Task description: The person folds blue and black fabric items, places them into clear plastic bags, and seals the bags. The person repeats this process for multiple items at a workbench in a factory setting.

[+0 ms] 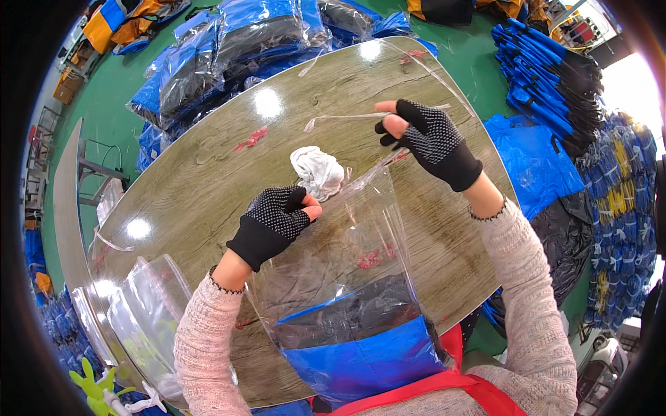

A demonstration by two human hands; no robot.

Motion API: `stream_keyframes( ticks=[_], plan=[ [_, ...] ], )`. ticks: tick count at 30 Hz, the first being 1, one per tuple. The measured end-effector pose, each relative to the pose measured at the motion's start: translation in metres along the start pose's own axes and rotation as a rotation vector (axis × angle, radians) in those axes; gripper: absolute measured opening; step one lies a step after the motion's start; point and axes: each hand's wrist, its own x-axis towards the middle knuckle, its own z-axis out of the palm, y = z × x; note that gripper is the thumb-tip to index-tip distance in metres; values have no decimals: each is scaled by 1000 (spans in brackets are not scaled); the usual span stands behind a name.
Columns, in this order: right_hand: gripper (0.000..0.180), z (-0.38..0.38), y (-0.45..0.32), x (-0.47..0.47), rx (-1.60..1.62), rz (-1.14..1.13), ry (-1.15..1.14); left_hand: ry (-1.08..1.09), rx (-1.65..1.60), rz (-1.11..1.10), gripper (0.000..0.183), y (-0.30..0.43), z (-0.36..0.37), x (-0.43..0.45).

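A clear plastic bag (333, 244) lies before me with its mouth away from my body. Inside its near end is a folded blue and black fabric item (359, 348). My left hand (278, 218), in a black dotted glove with bare fingertips, pinches the left end of the bag's mouth. At the right end of the mouth is my gloved right hand (429, 140), its forefinger extended; whether its fingers grip the film is hidden. A crumpled white cloth (317, 171) lies just past the bag's mouth. One thin clear plastic strip (348, 117) runs towards my right hand.
The wood-patterned table (208, 166) carries a stack of clear bags (148, 301) at left. Bagged blue and black items (260, 41) are piled beyond its far edge. Folded blue items (546, 83) and bundled blue and yellow pieces (619, 218) stand at right.
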Motion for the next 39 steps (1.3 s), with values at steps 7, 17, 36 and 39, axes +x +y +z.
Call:
stream_keyframes(
  ticks=[7,17,36,39],
  plan=[
    [38,28,21,-42,328,305,-101,92,-7,21,20,3,2,-5],
    [13,53,8,-48,168,27,87,331,97,241,18,60,32,-10],
    [14,50,5,-54,-186,-447,94,93,-483,-120,32,62,33,-25],
    [14,50,0,-56,-281,-509,95,149,-441,-125,32,68,32,-24]
  ],
)
